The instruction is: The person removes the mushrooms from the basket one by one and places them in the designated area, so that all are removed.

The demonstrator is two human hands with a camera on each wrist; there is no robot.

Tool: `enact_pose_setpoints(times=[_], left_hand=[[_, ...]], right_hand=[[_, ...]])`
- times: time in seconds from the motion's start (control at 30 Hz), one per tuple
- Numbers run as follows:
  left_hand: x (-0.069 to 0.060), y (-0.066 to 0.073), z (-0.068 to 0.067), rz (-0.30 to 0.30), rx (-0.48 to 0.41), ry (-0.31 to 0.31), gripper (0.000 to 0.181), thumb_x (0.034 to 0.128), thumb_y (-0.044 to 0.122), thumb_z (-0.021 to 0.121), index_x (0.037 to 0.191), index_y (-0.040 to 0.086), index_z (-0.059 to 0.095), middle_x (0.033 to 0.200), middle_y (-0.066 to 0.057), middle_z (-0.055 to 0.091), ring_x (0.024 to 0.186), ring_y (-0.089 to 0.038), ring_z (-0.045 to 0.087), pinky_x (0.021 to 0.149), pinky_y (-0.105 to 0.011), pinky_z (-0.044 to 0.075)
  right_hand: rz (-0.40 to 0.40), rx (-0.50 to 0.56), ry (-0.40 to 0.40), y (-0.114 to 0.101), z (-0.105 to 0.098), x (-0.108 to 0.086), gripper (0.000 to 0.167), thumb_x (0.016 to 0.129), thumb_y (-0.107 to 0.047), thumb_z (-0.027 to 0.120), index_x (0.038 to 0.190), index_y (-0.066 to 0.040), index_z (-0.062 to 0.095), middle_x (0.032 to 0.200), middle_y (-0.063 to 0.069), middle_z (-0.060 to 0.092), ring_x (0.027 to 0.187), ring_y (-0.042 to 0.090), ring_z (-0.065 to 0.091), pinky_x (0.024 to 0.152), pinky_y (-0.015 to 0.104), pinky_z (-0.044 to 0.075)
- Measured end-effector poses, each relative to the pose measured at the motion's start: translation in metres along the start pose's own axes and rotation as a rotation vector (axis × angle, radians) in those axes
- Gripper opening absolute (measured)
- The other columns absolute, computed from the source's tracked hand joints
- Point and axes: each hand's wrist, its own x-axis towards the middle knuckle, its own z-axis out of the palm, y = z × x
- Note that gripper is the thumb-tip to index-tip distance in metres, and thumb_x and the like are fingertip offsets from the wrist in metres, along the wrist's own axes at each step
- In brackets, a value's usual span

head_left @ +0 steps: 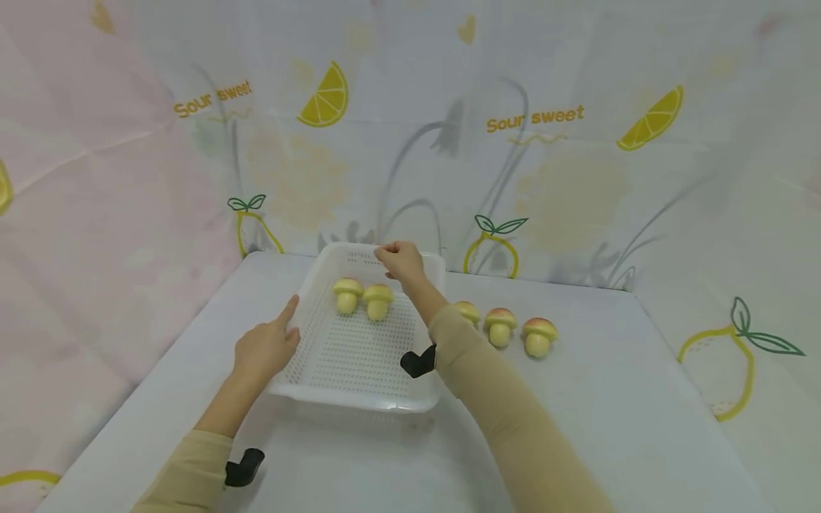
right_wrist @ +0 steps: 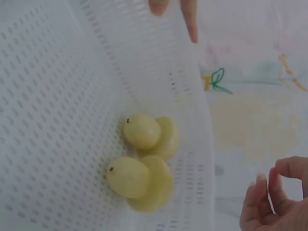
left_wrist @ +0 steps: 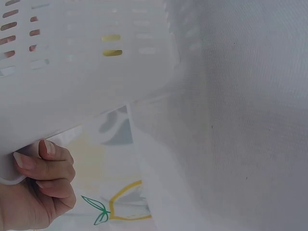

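A white perforated plastic basket point(head_left: 359, 356) holds two toy mushrooms, a left one point(head_left: 347, 296) and a right one point(head_left: 378, 303), with yellow stems and caps. My left hand point(head_left: 264, 348) grips the basket's left rim, index finger extended along it; the left wrist view shows the other fingers point(left_wrist: 55, 166) curled under the rim. Above the far rim is my right hand point(head_left: 403, 261), its fingers loosely bent. In the right wrist view the right hand point(right_wrist: 276, 197) has thumb and fingertips close together, with nothing visible between them.
Three more toy mushrooms stand on the white table right of the basket: a left one point(head_left: 468, 312) partly hidden by my right sleeve, a middle one point(head_left: 500, 326) and a right one point(head_left: 538, 337). A lemon-print cloth point(head_left: 410, 164) hangs behind the table.
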Motion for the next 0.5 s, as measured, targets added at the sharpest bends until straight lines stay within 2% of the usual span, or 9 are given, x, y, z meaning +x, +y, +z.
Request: enact_pose_setpoints(times=[0.2,0.37,0.5], left_hand=[[0.000,0.001,0.000,-0.011,-0.006,-0.010,0.058,0.0967,0.022,0.043,0.151,0.007,0.028,0.052,-0.005,0.040,0.046,-0.018,0.036,0.043,-0.030,0.034],[0.000,0.002,0.000,-0.009,0.001,-0.009,0.058,0.0968,0.022,0.043,0.151,0.007,0.028,0.051,-0.004,0.039,0.046,-0.017,0.035,0.042,-0.030,0.033],[0.000,0.001,-0.001,-0.009,0.007,-0.005,0.058,0.0967,0.022,0.043,0.151,0.007,0.028,0.050,-0.004,0.039,0.045,-0.016,0.034,0.042,-0.029,0.033]], right_hand=[[0.064,-0.087,0.043,0.023,0.012,0.008,0.031,0.091,-0.019,0.063,0.113,0.002,0.062,0.121,0.014,0.059,0.108,0.029,0.056,0.085,0.034,0.052],[0.097,-0.225,0.042,0.032,0.016,0.007,0.042,0.089,-0.026,0.067,0.118,0.002,0.058,0.126,0.021,0.047,0.106,0.033,0.053,0.080,0.030,0.052],[0.149,-0.311,0.020,0.037,0.020,0.005,0.053,0.085,-0.034,0.070,0.124,-0.002,0.055,0.129,0.021,0.040,0.108,0.033,0.046,0.075,0.029,0.050]])
